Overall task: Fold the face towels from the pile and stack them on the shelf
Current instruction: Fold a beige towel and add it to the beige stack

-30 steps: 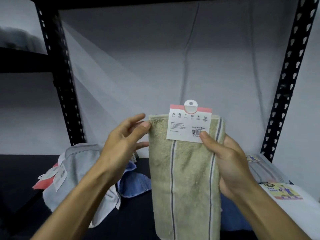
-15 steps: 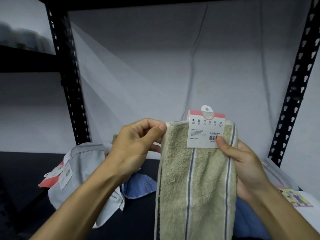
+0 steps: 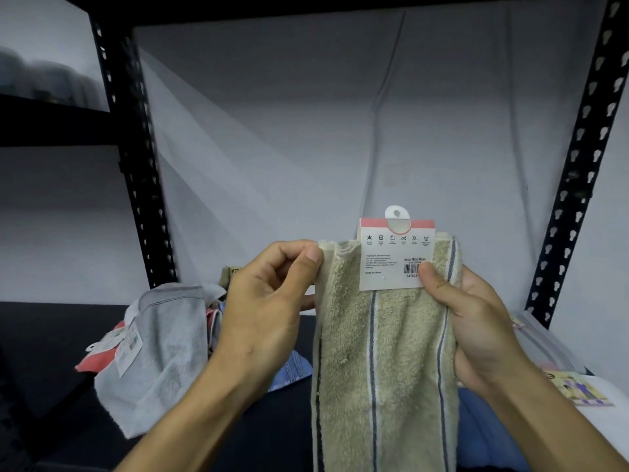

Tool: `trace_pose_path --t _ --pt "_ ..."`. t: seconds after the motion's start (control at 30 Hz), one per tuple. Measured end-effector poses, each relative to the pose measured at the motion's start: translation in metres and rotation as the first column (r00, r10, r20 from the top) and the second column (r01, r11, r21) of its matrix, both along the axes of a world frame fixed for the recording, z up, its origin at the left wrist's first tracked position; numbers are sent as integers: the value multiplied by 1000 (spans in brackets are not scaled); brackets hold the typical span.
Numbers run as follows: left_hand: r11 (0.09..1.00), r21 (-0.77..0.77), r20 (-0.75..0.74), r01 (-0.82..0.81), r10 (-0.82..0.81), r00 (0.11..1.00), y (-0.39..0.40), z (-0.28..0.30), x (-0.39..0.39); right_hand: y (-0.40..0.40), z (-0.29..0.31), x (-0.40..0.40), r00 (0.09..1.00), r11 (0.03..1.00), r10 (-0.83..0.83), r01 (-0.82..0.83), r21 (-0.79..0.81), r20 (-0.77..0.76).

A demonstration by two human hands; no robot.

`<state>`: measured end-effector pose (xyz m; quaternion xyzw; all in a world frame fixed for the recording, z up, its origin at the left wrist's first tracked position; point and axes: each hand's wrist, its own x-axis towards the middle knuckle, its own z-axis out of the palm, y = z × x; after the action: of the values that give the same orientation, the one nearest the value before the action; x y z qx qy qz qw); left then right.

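My left hand pinches the top left corner of the beige towel between thumb and forefinger, and my right hand is closed round its right edge with the thumb pressed on the card tag, so the towel hangs upright in front of me, off the shelf. Below and behind it on the dark shelf lie the pile's grey towel at left, a blue one beside my left wrist, and a wrapped white pack at right. Behind them stand the black posts and a grey sheet.
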<state>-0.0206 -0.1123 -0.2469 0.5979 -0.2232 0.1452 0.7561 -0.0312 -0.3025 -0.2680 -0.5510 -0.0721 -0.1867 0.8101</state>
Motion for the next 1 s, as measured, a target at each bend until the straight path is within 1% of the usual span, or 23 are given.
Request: trace_pose_path --t 0.07,0.17,0.27,0.4,0.43,0.5,0.6,0.67,0.77,0.87,0.93,1.0 --pt "1000 -27 -10 2 -3 1000 -2 -4 -3 2 0 0 999 999 -39 39 -8 16" --pt "999 -14 63 -45 46 997 -4 -11 -7 6 0 -1 997 997 -69 69 -14 28" --pt "990 28 118 -135 131 984 -9 -18 -10 10 0 -2 996 996 -83 83 -19 37" --pt "949 56 155 -311 299 942 -12 -19 -3 13 0 -4 997 995 -62 64 -70 42" --pt "945 59 160 -322 309 938 -10 -16 -1 11 1 -5 998 994 -53 57 -94 45" --pt "958 72 157 -279 265 951 -5 -5 3 6 4 -5 996 986 -55 65 -156 66" --pt "962 165 213 -219 182 960 3 11 6 -3 7 -5 974 931 -154 199 -306 165" --pt "931 258 291 -259 181 940 7 14 9 -6 6 -7 948 873 -201 287 -393 246" --pt "860 352 407 -369 214 888 11 4 13 -4 1 -12 921 806 -239 364 -467 307" --pt "781 359 497 -511 303 813 10 -9 19 0 -3 -14 892 735 -286 439 -517 351" --pt "767 348 509 -539 328 796 7 -13 26 -1 -2 -13 891 727 -285 441 -527 354" --pt "760 352 484 -546 351 801 4 -13 38 -3 3 -6 905 736 -267 413 -536 331"
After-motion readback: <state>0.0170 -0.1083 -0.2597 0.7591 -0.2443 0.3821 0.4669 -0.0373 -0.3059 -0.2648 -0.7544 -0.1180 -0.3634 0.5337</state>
